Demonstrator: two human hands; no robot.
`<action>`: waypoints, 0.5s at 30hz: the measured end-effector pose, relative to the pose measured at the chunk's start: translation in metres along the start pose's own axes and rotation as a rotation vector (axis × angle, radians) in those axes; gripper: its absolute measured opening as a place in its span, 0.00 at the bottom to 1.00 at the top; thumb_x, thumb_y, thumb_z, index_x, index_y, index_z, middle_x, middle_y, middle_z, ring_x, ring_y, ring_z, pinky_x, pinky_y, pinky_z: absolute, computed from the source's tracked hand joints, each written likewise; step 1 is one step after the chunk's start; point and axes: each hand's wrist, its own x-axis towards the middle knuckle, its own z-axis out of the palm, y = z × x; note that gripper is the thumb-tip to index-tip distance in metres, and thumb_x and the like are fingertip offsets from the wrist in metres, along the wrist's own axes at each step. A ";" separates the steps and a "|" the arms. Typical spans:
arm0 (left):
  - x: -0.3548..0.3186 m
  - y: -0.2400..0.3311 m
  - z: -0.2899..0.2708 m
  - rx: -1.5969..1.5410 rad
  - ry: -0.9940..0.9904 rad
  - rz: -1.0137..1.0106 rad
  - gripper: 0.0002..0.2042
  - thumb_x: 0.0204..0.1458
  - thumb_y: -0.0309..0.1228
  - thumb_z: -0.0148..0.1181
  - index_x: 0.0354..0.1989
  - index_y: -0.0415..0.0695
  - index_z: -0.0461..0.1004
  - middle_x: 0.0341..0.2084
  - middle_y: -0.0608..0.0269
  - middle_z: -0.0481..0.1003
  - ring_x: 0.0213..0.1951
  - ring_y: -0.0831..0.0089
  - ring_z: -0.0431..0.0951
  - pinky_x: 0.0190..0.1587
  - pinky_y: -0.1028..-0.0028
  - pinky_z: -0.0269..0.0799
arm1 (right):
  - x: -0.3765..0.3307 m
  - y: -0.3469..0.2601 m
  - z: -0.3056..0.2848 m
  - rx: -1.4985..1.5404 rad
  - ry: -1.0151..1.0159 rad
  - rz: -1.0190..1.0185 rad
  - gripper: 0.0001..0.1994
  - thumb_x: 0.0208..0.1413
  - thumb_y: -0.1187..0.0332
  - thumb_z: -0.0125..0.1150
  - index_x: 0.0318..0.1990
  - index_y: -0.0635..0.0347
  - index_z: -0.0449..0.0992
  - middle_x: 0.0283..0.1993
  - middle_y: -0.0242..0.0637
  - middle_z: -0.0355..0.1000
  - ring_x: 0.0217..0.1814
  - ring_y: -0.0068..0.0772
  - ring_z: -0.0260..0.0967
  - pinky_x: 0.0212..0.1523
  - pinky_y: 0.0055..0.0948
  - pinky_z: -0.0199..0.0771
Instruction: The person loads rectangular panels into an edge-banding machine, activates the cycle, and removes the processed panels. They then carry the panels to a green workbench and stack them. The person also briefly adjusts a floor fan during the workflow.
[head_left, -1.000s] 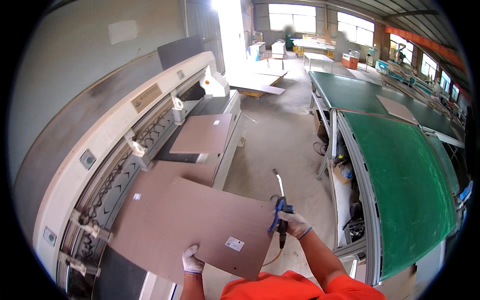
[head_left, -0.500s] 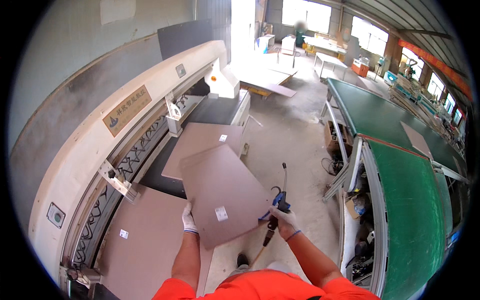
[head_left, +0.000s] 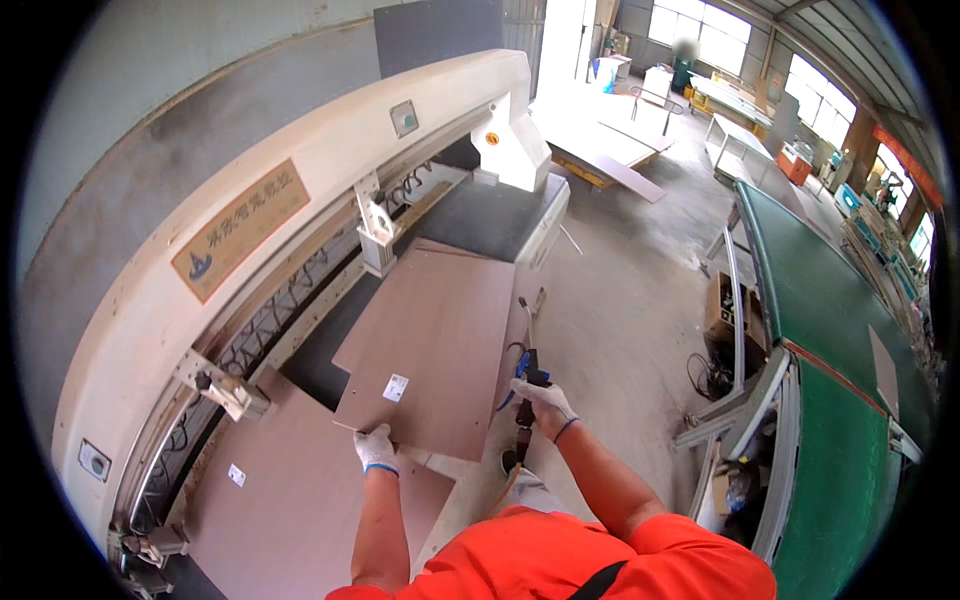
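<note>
My left hand [head_left: 376,448], in a white glove, is closed on the near left corner of a brownish board [head_left: 440,335] with a white label. This board lies over another board on the bed of a long machine, hiding most of it. In my gloved right hand [head_left: 546,408] is an air blow gun [head_left: 527,375], blue and black with a thin metal nozzle pointing away from me. The blow gun is just right of the board's edge. A larger labelled board [head_left: 290,490] rests on the machine bed below and left of my left hand.
The pale machine beam [head_left: 340,140] runs along the left, with brackets [head_left: 375,235] over the dark bed [head_left: 490,215]. At right stands a green-topped table [head_left: 835,480] with a cluttered shelf below. A stack of boards [head_left: 600,140] lies farther back on the concrete floor [head_left: 630,290].
The held board has turned and gone from raised and tilted to lying over the far board. My right hand has moved off its right edge, still with the blow gun. The view has shifted left.
</note>
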 end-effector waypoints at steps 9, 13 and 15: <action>0.079 0.019 0.080 0.281 0.042 -0.040 0.27 0.50 0.18 0.65 0.61 0.37 0.66 0.50 0.48 0.75 0.45 0.52 0.81 0.32 0.49 0.83 | 0.144 0.022 -0.003 0.069 -0.163 0.308 0.13 0.56 0.62 0.75 0.33 0.55 0.75 0.26 0.33 0.71 0.24 0.34 0.71 0.27 0.36 0.70; 0.106 0.040 0.131 0.386 0.032 -0.090 0.24 0.54 0.20 0.61 0.60 0.51 0.70 0.50 0.61 0.76 0.42 0.62 0.81 0.34 0.58 0.85 | 0.182 -0.006 -0.003 0.134 -0.236 0.276 0.11 0.58 0.64 0.73 0.33 0.56 0.75 0.26 0.35 0.72 0.23 0.34 0.71 0.26 0.37 0.69; 0.132 0.037 0.144 0.278 0.012 -0.011 0.25 0.52 0.20 0.59 0.61 0.49 0.71 0.49 0.61 0.77 0.44 0.62 0.81 0.37 0.57 0.83 | 0.208 -0.020 0.004 0.135 -0.254 0.250 0.10 0.57 0.65 0.73 0.33 0.56 0.76 0.26 0.34 0.73 0.24 0.34 0.71 0.26 0.36 0.71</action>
